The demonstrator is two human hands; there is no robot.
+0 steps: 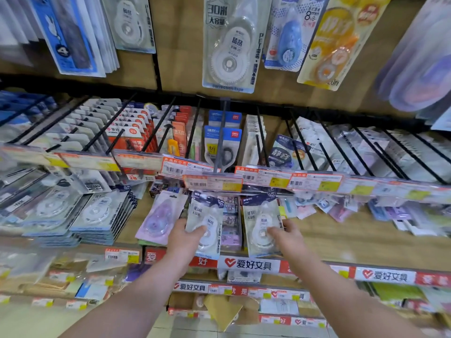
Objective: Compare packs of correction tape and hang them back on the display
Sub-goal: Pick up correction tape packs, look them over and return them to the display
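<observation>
left hand [185, 236] pinches left pack [207, 222] | right hand [287, 234] pinches right pack [261, 224] | both near upright, headers up

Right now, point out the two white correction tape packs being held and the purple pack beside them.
Left white pack [211, 217]: head view, on its clear blister.
Right white pack [263, 222]: head view, on its clear blister.
Purple pack [158, 215]: head view, on its purple dispenser.

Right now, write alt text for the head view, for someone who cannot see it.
The left hand grips the left pack of white correction tape, the right hand the right pack, side by side before crowded stationery hooks. A lilac pack sits just left.
</observation>
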